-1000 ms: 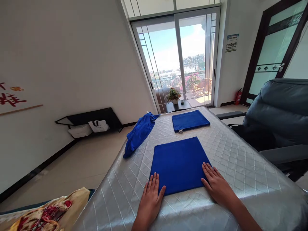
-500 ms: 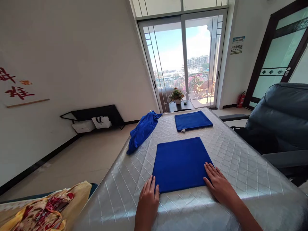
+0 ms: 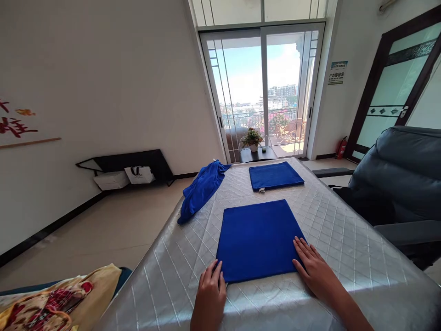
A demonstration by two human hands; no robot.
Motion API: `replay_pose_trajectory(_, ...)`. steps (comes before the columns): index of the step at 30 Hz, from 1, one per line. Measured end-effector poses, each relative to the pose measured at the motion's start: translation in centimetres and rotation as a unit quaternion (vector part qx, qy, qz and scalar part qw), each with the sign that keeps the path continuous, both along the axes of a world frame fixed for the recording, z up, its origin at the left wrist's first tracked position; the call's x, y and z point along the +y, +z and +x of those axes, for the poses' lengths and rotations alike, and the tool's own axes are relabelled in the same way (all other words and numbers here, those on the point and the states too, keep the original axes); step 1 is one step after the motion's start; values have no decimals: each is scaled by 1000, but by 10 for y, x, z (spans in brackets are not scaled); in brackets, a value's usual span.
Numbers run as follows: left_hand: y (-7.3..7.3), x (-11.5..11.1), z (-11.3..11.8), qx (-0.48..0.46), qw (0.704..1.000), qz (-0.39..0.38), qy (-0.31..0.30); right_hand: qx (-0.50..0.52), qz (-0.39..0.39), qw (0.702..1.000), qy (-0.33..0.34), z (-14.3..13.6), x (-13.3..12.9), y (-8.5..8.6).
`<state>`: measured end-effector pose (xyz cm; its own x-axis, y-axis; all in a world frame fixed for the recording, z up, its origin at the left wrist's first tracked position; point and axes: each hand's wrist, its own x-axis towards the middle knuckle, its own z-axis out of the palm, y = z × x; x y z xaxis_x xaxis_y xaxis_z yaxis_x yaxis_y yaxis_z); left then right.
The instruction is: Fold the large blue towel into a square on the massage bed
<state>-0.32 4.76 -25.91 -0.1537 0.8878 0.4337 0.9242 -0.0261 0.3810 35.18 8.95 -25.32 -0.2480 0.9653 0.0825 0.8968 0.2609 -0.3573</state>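
A flat blue folded cloth (image 3: 257, 241) lies in front of me on the silver quilted table cover (image 3: 172, 271). At its near left corner rests my left hand (image 3: 208, 287), fingers stretched out and touching the edge. My right hand (image 3: 315, 266) lies flat with fingers extended over the cloth's near right edge. Farther back sits a second folded blue cloth (image 3: 276, 175), with a small white tag at its front edge. A crumpled blue cloth (image 3: 202, 191) is spread along the table's left edge.
A dark padded armchair (image 3: 409, 179) stands close along the right side. To the lower left is patterned fabric (image 3: 51, 299). A black shelf (image 3: 131, 165) with a white bag stands by the wall. A potted plant (image 3: 253, 138) is beyond the table, before the sliding glass door (image 3: 265, 92).
My left hand has shifted slightly down along the cloth's corner. The right hand stays on the right edge. The view has tilted up and turned a little.
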Motion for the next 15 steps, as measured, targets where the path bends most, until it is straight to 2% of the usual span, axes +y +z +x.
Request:
replay_pose_trajectory(5,-6,3,-4,5,1000,6,7,-14,2,1000,1,0,0,-1)
replay_pose_trajectory(8,-8,3,-5,10,1000,6,11,-35,-10,999,-1,0,2,5)
replay_pose_trajectory(12,-5,1,-5,16,1000,6,20,-45,-13,999,10,0,12,26)
replay_pose_trajectory(15,2,-2,-3,18,1000,5,15,-40,22,998,30,-2,34,48)
